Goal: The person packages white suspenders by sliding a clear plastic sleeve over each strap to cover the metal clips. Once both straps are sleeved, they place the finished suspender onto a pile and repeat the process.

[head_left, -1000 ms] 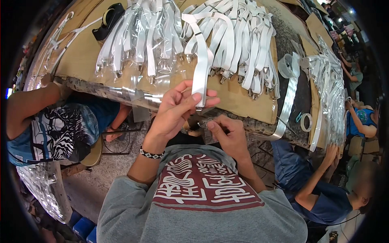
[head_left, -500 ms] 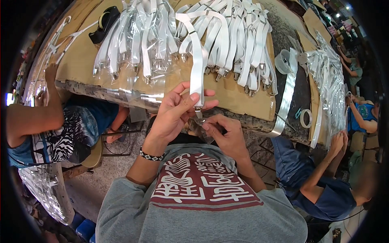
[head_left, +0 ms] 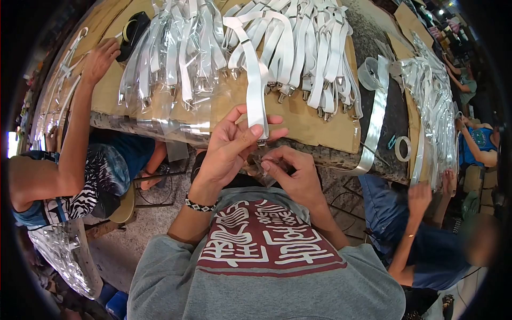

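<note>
Now at lower centre, bold white characters across a maroon panel on a grey shirt; too stylised to make out; over to the right edge, a small print on a blue vest; too tiny to read; nothing legible anywhere.

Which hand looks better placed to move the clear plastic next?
Probably the right hand: it appears to pinch the clear plastic near the metal clip. The left hand is occupied, holding the white strap by its lower end.
</note>
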